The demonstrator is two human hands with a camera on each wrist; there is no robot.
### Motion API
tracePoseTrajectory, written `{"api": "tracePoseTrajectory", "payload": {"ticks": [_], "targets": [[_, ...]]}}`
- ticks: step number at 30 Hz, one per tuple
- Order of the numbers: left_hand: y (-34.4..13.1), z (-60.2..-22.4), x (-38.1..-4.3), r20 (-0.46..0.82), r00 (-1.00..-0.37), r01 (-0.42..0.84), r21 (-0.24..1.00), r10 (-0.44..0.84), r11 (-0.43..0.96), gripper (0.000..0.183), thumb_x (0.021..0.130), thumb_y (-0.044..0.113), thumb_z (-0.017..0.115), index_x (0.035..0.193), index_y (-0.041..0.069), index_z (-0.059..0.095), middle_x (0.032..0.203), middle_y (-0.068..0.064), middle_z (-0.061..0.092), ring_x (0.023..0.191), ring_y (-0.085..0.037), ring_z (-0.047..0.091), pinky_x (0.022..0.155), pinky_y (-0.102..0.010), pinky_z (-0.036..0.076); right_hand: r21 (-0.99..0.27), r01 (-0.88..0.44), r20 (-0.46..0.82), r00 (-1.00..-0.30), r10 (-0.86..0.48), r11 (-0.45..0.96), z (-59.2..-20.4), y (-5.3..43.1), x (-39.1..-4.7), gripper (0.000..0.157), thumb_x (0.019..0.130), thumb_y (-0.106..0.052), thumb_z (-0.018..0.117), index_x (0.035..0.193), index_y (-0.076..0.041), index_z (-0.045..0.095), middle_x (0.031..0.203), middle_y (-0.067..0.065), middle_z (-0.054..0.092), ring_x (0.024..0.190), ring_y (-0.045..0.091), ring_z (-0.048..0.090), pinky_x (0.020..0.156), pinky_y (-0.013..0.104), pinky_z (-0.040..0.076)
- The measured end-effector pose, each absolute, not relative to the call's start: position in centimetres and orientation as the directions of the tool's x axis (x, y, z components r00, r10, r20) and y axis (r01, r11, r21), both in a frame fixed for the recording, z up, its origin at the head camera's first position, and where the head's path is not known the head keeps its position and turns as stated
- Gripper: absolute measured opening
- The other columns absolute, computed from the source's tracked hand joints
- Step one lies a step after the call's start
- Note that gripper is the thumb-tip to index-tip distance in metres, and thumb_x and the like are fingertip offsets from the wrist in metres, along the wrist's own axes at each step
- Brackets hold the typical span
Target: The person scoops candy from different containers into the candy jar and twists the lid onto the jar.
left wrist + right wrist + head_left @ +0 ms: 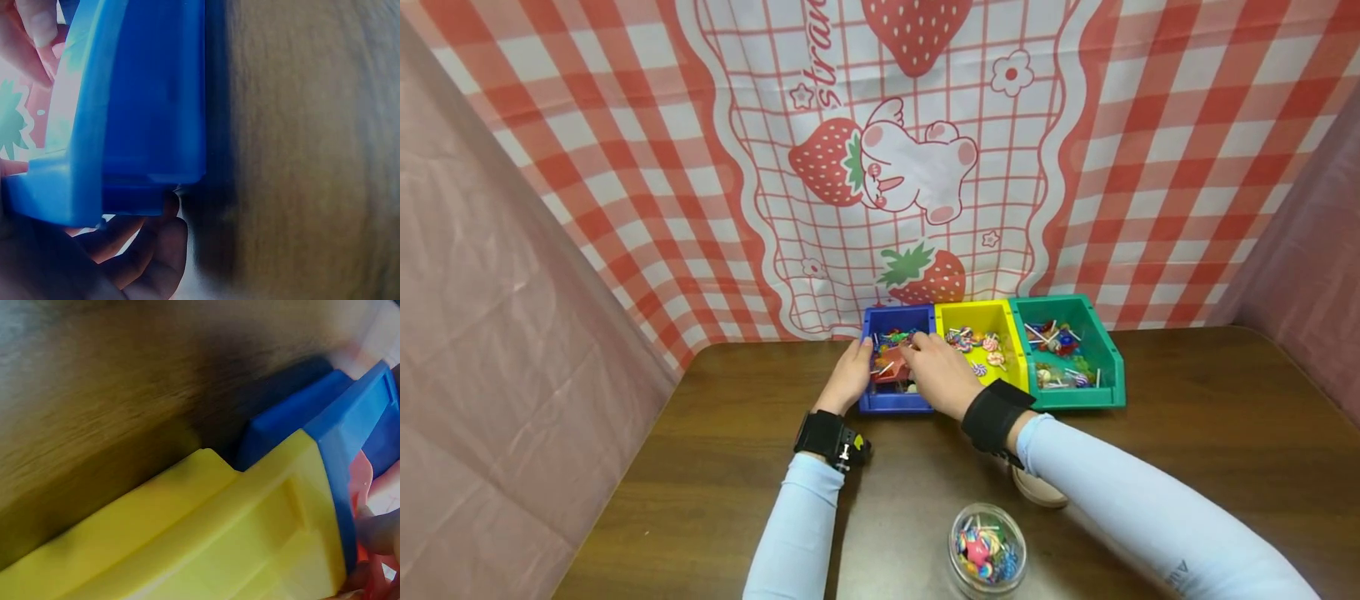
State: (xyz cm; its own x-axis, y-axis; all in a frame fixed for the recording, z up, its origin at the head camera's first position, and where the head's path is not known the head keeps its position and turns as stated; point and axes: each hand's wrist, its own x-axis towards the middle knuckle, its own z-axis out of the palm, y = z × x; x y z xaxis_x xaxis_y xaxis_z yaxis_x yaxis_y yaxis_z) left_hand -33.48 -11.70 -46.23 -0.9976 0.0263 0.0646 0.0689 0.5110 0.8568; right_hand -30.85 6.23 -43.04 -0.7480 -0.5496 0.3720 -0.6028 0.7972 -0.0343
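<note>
Sweets (992,342) lie in all three joined bins by the wall cloth, and from where I stand the job looks partway through. The person's left hand (850,375) steadies the blue bin (897,403), its fingers bent round the outer left wall. The right hand (942,375) reaches into that same bin, thumb and finger seemingly pinched on a reddish see-through piece (892,365); its remaining fingers I can't make out. Just to the right, the yellow bin (973,315) has a scatter of lollipops, and the green bin (1108,367) has two clusters. Nearer the person stands an open glass jar (981,588) with a colourful mix inside; a pale round lid (1039,490), partly behind the right forearm, lies off it. So the jar's contents remain, I'd judge, and the lid isn't on; whether sweets go in or out, I can't tell.
</note>
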Motion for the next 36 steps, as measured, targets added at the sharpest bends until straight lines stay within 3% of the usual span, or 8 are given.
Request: {"api": "tracePoseTrajectory", "payload": {"ticks": [8,13,18,27,36], "targets": [[-11.7,-46.2,-33.4,0.080,-0.997,0.081,0.854,0.025,0.514,0.047,0.110,0.030,0.029,0.129,-0.006,0.052,0.124,-0.024,0.057,0.121,-0.034,0.051,0.107,-0.047,0.037,-0.125,-0.702,0.356,-0.692,-0.628,0.702,-43.0,7.2,-31.8,0.032,0.089,-0.002,0.072,0.122,-0.005,0.070,0.108,0.009,0.062,0.092,0.026,0.055,0.085,0.038,0.052],[-11.8,-46.2,-33.3,0.078,-0.997,0.080,0.852,0.026,0.517,0.046,0.110,0.029,0.030,0.127,-0.007,0.052,0.122,-0.024,0.057,0.121,-0.035,0.051,0.108,-0.048,0.036,-0.201,-0.745,0.368,-0.659,-0.656,0.635,-43.1,7.9,-31.9,0.023,0.096,-0.010,0.066,0.117,-0.005,0.073,0.098,0.005,0.060,0.088,0.022,0.055,0.083,0.036,0.051],[-11.8,-46.2,-33.2,0.070,-0.997,0.073,0.851,0.026,0.520,0.049,0.110,0.030,0.030,0.135,-0.007,0.049,0.136,-0.026,0.052,0.133,-0.036,0.044,0.113,-0.047,0.030,-0.289,-0.718,0.360,-0.694,-0.623,0.633,-43.2,8.2,-31.8,0.024,0.098,-0.011,0.064,0.119,-0.004,0.072,0.095,0.003,0.059,0.084,0.020,0.053,0.081,0.035,0.050],[-11.7,-46.3,-33.2,0.067,-0.997,0.069,0.854,0.023,0.516,0.054,0.110,0.031,0.028,0.144,-0.009,0.041,0.146,-0.027,0.044,0.139,-0.037,0.037,0.116,-0.046,0.025,-0.472,-0.610,0.314,-0.791,-0.525,0.637,-43.0,9.1,-31.8,0.024,0.102,-0.012,0.058,0.121,-0.004,0.071,0.093,0.004,0.060,0.084,0.021,0.054,0.079,0.038,0.048],[-11.6,-46.2,-33.4,0.081,-0.996,0.083,0.855,0.027,0.512,0.053,0.110,0.031,0.028,0.142,-0.008,0.044,0.144,-0.026,0.047,0.137,-0.036,0.040,0.115,-0.046,0.028,-0.474,-0.597,0.377,-0.802,-0.463,0.647,-43.5,9.1,-31.4,0.023,0.100,-0.009,0.059,0.119,-0.003,0.070,0.098,0.008,0.063,0.092,0.027,0.055,0.087,0.043,0.046]]}}
